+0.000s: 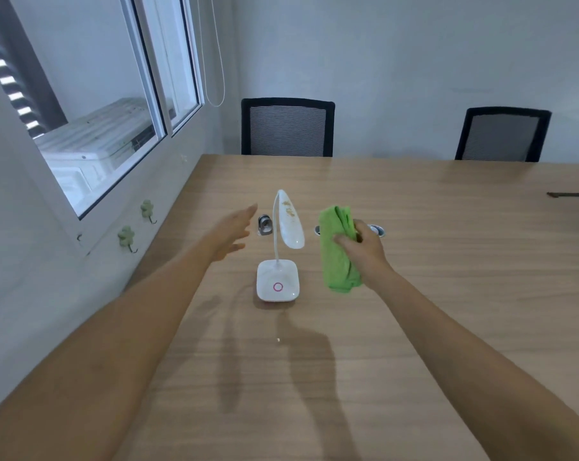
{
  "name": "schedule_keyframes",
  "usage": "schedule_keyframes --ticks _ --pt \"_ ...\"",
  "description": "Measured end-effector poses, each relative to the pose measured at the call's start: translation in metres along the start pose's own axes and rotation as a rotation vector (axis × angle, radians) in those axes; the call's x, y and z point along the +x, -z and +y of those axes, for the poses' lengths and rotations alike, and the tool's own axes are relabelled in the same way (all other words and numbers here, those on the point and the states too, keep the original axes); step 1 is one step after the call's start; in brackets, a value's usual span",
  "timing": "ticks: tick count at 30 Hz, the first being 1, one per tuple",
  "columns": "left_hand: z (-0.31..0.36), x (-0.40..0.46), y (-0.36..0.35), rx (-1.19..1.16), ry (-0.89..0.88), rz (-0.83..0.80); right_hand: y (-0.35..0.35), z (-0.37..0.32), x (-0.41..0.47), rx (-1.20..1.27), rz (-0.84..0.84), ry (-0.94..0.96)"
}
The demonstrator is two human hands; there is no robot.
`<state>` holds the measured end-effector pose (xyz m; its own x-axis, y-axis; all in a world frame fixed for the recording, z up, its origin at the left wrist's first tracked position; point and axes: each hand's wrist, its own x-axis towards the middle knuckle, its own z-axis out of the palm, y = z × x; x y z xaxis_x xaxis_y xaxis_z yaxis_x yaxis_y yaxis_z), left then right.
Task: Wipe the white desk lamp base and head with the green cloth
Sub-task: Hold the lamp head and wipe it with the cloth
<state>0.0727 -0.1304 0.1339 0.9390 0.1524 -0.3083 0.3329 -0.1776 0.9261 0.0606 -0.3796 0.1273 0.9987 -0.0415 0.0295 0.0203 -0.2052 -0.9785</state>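
Meanwhile, the right hand (364, 251) clutches the green cloth (338, 251) beside the white desk lamp (283, 251); the left hand (233, 232) hovers open-palmed, fingers outstretched, its grip empty.

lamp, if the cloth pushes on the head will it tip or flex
The lamp probably flexes first: its head sits on a thin curved neck that looks bendable. It may also tip or slide, since the base is small and looks like light plastic, with the head leaning out past it. The open left hand could steady it.
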Motion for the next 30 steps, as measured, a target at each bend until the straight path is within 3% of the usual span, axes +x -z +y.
schedule_keyframes --ticks 5,13,22,30 --pt "0.049 0.006 -0.016 -0.041 -0.102 -0.097 0.004 -0.051 0.009 -0.286 -0.028 0.288" --pt "0.047 0.015 -0.029 -0.093 -0.083 -0.096 -0.019 -0.080 0.022 -0.649 -0.168 0.652" --pt "0.045 0.015 -0.032 -0.144 -0.085 -0.138 -0.022 -0.073 0.005 -0.866 -0.230 0.824" --pt "0.048 0.015 -0.034 -0.098 -0.083 -0.056 0.006 -0.047 -0.049 -0.815 -0.215 1.120"
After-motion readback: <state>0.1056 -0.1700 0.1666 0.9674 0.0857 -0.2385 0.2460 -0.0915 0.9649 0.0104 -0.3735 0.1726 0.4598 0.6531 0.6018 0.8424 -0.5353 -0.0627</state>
